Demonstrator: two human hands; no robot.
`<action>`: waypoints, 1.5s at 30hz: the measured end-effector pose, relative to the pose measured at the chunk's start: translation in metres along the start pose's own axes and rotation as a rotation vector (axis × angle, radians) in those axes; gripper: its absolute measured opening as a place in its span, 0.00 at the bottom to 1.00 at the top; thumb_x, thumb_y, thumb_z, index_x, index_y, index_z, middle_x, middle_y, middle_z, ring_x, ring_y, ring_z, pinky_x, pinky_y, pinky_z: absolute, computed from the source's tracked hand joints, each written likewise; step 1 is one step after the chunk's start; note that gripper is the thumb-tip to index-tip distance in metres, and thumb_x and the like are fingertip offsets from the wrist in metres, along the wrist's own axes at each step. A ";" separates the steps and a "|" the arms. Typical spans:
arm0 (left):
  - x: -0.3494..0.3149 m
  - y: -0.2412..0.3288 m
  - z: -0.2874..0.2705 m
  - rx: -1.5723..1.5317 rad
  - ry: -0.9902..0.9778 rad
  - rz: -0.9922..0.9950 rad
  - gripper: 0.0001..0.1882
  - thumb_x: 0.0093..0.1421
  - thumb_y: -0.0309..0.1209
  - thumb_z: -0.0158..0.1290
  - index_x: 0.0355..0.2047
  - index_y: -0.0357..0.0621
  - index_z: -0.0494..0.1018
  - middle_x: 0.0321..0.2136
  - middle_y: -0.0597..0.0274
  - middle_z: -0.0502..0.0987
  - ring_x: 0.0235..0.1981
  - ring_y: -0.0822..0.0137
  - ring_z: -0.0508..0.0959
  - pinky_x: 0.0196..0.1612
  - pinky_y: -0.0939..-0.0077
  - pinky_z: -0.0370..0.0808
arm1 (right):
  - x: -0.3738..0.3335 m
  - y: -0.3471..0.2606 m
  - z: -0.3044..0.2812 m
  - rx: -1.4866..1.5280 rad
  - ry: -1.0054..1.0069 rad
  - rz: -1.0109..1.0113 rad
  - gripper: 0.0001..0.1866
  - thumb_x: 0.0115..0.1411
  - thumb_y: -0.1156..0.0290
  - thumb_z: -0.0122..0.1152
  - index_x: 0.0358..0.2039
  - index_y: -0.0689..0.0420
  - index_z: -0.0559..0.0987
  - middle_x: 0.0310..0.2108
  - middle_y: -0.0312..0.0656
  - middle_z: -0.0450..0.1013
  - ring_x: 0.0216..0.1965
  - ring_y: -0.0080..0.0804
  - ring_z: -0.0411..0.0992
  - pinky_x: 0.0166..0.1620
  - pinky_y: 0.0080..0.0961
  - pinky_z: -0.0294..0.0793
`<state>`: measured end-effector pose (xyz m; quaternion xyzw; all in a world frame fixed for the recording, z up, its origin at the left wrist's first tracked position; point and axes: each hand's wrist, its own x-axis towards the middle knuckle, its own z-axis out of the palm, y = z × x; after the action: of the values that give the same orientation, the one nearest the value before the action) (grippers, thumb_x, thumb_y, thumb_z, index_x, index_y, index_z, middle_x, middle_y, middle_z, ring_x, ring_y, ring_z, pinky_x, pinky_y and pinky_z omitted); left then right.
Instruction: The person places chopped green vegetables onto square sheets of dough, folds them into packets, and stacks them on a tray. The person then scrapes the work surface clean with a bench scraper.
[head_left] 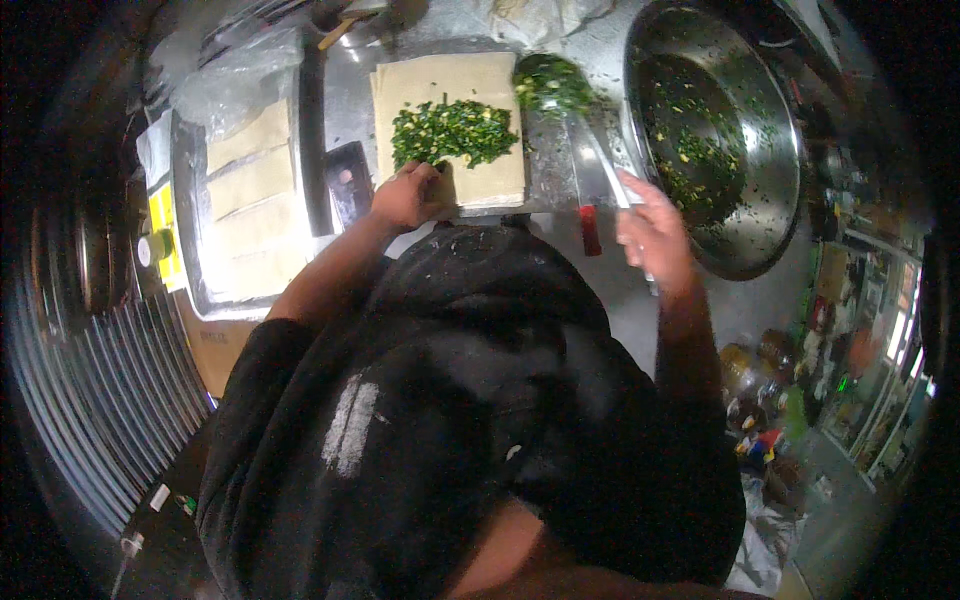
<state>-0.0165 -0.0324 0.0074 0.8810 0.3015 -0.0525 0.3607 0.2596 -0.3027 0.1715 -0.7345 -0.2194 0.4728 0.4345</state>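
Head: spoon (pixel 601 158) in right hand (pixel 655 230); left hand (pixel 407 196), grip unclear, at dough sheets (pixel 487 184); metal worktop (pixel 348 98), room clutter (pixel 768 388)

Utensil (pixel 604 165), right of the dough stack (pixel 445 82): head blurred, its shape hidden by a load of greens (pixel 553 88); handle partly covered by the right hand (pixel 655 235). Left hand (pixel 405 197): fingertip contact not resolvable. Stack's top sheet: middle hidden under chopped greens (pixel 460 135). Tray (pixel 182 240), left: far part veiled by plastic film (pixel 240 80); near dough strips (pixel 255 250) washed out by glare. White bundle (pixel 545 18), far side: cut off by the frame edge. Goods at near right (pixel 770 395): too small to identify.
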 end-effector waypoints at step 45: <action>-0.024 -0.023 -0.023 0.146 0.110 -0.008 0.12 0.57 0.37 0.58 0.41 0.50 0.77 0.40 0.54 0.76 0.43 0.46 0.77 0.43 0.53 0.76 | 0.016 -0.002 -0.068 -1.167 0.492 -0.084 0.19 0.62 0.62 0.57 0.52 0.56 0.77 0.46 0.54 0.77 0.48 0.52 0.76 0.51 0.44 0.75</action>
<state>-0.0518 -0.0158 0.0175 0.9053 0.3195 -0.0274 0.2784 0.3271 -0.3193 0.1773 -0.9283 -0.3636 0.0751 0.0184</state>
